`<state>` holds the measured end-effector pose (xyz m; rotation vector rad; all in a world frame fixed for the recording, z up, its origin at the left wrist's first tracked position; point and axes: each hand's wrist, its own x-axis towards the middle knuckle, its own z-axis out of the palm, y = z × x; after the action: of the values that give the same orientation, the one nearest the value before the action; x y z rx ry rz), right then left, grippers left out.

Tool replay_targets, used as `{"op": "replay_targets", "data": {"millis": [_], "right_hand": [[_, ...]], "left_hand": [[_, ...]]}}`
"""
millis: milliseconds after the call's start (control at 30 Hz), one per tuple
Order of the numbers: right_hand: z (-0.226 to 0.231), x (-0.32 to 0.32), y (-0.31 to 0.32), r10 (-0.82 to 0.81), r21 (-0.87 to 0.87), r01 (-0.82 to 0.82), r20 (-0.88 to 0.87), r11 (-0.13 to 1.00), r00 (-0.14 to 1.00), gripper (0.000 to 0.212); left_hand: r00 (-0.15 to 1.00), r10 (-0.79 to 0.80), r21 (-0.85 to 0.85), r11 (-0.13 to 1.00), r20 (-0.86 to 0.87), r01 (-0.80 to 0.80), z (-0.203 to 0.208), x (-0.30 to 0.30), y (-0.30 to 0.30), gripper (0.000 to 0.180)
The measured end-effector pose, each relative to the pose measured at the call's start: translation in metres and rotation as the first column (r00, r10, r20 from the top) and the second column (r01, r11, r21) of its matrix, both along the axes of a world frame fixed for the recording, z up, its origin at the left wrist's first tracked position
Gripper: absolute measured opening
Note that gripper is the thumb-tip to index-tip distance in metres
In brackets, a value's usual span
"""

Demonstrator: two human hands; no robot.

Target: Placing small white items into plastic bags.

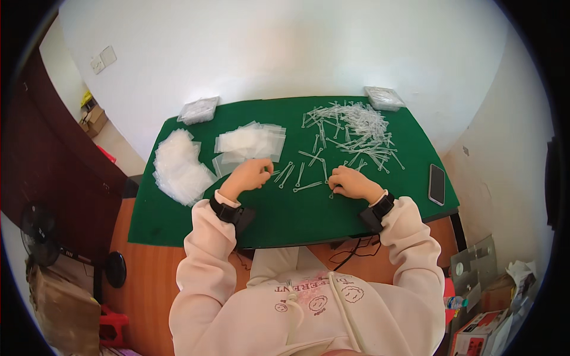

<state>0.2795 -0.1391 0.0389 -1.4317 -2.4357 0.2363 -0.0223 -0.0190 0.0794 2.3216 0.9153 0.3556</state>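
My left hand (252, 176) is closed in a pinch over the middle of the green table, and a clear tweezer-like plastic piece (275, 173) pokes out at its fingertips. To its right, several similar two-pronged pieces (300, 174) with small ringed ends lie loose. My right hand (354, 183) is low over the cloth with its fingers curled together; a bit of clear plastic shows under the fingertips, but what they grip is mostly hidden. Beyond it spreads a large heap of the same clear pieces (362, 121). Just past my left hand lies a pile of clear flat bags (249, 141).
Another fanned pile of clear bags (181, 169) covers the table's left side. Clear packs stand at the back left (199, 110) and back right (384, 98) corners. A phone (436, 184) lies near the right edge. The green cloth (285, 225) ends just before my body.
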Motion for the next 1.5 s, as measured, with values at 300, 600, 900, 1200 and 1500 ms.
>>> {"op": "replay_targets", "data": {"millis": [300, 600, 900, 1200, 1500], "right_hand": [[-0.002, -0.008, 0.002, 0.082, 0.122, -0.084, 0.026, 0.989, 0.996, 0.01], [0.004, -0.059, 0.061, -0.071, 0.082, 0.109, -0.378, 0.991, 0.923, 0.009], [-0.026, -0.061, 0.065, 0.056, 0.163, -0.03, -0.159, 0.986, 0.986, 0.012], [-0.025, -0.057, 0.067, -0.015, 0.224, 0.032, -0.075, 0.974, 0.997, 0.005], [-0.015, -0.065, 0.061, -0.08, 0.215, 0.202, -0.471, 0.956, 0.879, 0.009]], "left_hand": [[0.906, -0.063, -0.487, 0.827, 0.418, 0.282, -0.008, -0.016, 0.033, 0.031], [0.999, -0.013, 0.116, 0.993, 0.032, 0.009, 0.006, 0.038, 0.043, 0.021], [0.908, 0.105, 0.258, 0.94, 0.405, -0.224, -0.061, 0.058, 0.018, 0.016], [0.995, 0.097, 0.29, 0.953, -0.024, -0.086, -0.068, 0.056, 0.009, 0.016], [0.985, 0.129, 0.282, 0.946, 0.118, -0.157, -0.064, 0.058, 0.009, 0.011]]}}
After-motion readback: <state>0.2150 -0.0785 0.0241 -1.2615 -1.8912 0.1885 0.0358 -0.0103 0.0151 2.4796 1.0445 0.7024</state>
